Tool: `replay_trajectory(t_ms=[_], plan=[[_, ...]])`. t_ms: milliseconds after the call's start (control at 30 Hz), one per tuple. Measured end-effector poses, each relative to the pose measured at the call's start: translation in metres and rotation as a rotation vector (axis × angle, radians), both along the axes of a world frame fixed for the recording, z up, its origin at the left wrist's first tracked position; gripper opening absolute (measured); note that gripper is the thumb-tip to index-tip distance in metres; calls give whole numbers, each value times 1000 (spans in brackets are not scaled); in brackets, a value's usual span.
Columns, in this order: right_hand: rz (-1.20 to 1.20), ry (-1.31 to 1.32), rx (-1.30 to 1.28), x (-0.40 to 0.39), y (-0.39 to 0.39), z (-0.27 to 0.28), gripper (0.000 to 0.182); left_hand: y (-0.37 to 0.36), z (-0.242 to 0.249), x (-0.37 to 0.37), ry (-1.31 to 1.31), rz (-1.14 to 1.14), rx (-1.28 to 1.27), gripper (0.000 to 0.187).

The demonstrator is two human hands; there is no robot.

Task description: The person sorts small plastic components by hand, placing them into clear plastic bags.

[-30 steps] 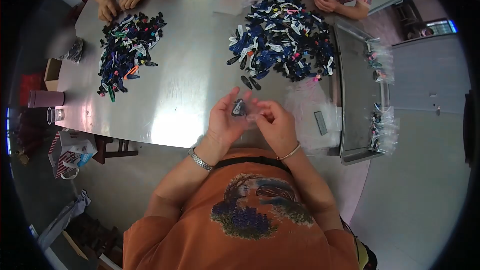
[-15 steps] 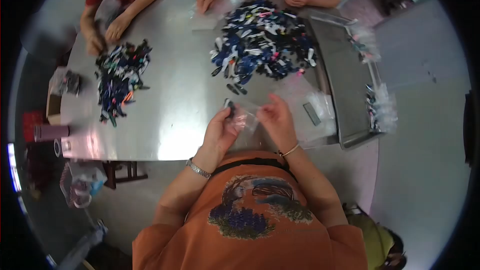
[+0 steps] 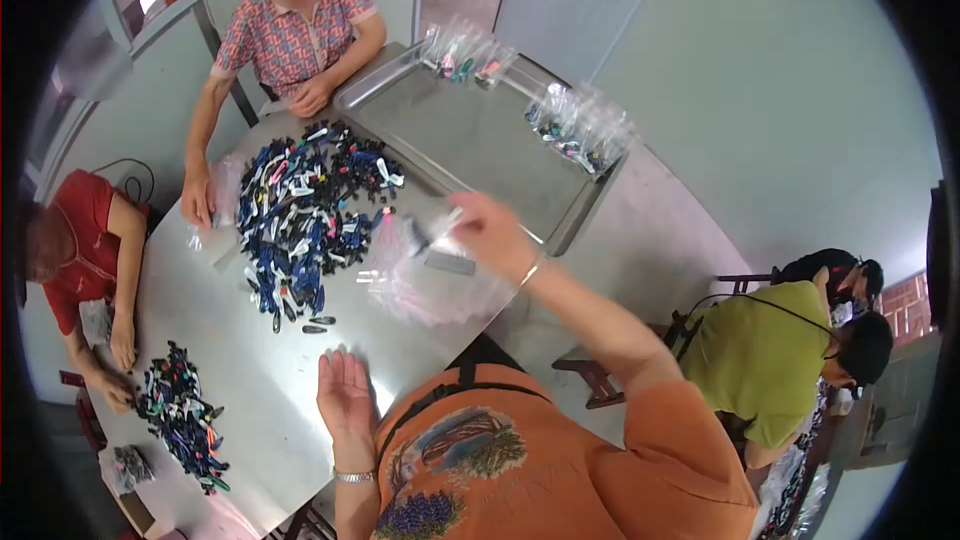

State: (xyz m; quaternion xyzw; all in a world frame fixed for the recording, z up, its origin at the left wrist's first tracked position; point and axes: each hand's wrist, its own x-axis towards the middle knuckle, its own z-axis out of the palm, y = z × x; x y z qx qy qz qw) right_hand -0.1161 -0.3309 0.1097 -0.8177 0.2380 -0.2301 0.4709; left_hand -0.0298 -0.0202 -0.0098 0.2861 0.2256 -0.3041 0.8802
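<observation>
My left hand (image 3: 345, 392) lies palm up with its fingers apart and nothing in it, near the front edge of the metal table (image 3: 265, 350). Reaching out to the right, my right hand (image 3: 484, 230) pinches a small clear plastic bag (image 3: 432, 237) with something dark in it. Below that hand are a stack of clear bags (image 3: 415, 290) and a grey flat block (image 3: 450, 263). A large pile of blue, black and white hair clips (image 3: 295, 205) spreads to the left of them, with a few loose clips (image 3: 318, 324) at its near end.
A metal tray (image 3: 460, 135) holds filled bags (image 3: 575, 130) along its far rim. A smaller clip pile (image 3: 185, 420) lies at the left. Two co-workers (image 3: 305, 25) (image 3: 100, 240) sit across the table. Other people (image 3: 755, 350) are at the right behind a stool (image 3: 590, 380).
The view has turned to the right. My hands have parted: the left has let go of the bag and opened, while the right has carried it toward the tray side.
</observation>
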Motion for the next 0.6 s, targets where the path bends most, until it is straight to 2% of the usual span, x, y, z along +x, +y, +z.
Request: replay_trajectory(t_ms=[100,167,200,267,333,400,467,500,567,600], plan=[[-106,112,-256,-27,-99,3,38,-2,-1,0,77,48,80,32],[-78,286,-426,-41,-161,-5,36,-3,1,-1,88,36,108,30],[-79,284,-423,-45,-187,-11,36,-2,0,-2,100,30,134,28],[-15,525,-706,-49,-232,-24,31,-5,0,-3,90,17,146,27],[-39,614,-734,-44,-274,-44,32,-9,9,-7,35,-2,297,26],[-55,703,-756,-37,-295,-54,32,-12,19,-10,61,1,289,29],[-383,727,-796,-31,-303,-52,33,-14,25,-13,30,-6,355,30],[-379,724,-787,-28,-300,-47,33,-12,24,-13,27,-3,365,30],[-807,366,-981,-24,-286,-41,32,-9,21,-11,51,-3,337,29],[-804,370,-971,-24,-282,-47,32,-9,24,-12,52,-3,348,29]])
